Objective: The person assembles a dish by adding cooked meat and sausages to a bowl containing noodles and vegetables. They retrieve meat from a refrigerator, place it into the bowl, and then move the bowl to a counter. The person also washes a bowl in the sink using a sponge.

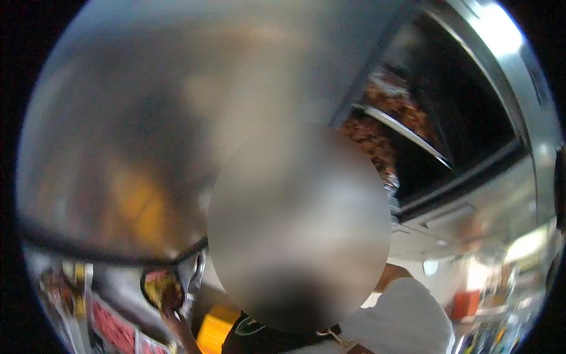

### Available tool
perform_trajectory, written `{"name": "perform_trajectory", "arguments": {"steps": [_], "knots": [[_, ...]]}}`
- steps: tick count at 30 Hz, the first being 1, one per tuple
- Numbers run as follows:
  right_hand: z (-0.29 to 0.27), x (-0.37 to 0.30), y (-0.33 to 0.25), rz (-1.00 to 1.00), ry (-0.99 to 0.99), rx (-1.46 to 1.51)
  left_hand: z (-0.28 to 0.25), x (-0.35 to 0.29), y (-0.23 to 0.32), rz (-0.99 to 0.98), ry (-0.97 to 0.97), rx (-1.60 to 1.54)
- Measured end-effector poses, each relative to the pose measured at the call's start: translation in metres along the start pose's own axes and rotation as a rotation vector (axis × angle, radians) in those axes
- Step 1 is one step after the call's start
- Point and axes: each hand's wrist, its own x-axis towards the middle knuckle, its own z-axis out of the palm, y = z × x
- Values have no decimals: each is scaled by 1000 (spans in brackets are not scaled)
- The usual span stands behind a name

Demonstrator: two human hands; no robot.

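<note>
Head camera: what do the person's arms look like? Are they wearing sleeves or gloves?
Hardly any arm shows. One forearm comes in from the lower edge on the left. It is bare, with no sleeve, glove or watch to see, and it is too blurry to tell whose it is. The white top belongs to someone nearby. No right arm is in view.

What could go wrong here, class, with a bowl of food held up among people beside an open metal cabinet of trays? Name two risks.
1. The dark bowl of yellow food rests on one raised hand, whose owner is unclear. A person in a white sleeve stands close, so a nudge might tip it.
2. The metal cabinet stands open, and the edge of a tray of brown food juts toward the people. Someone could bump it.
</note>
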Motion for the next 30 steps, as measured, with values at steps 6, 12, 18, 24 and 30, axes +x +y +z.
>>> {"name": "perform_trajectory", "arguments": {"steps": [6, 12, 18, 24, 30], "knots": [[-364, -123, 94, 231, 708, -784, 40, -20, 191, 41, -283, 226], [-534, -175, 231, 411, 211, -454, 79, 17, 372, -180, -422, -313], [-556, -182, 276, 264, 6, -657, 95, 8, 432, -274, -390, -571], [-584, -210, 280, 540, 458, 649, 146, -39, 349, -397, -545, -394], [-589, -218, 261, 474, 598, 839, 160, -33, 314, -449, -530, -472]]}}
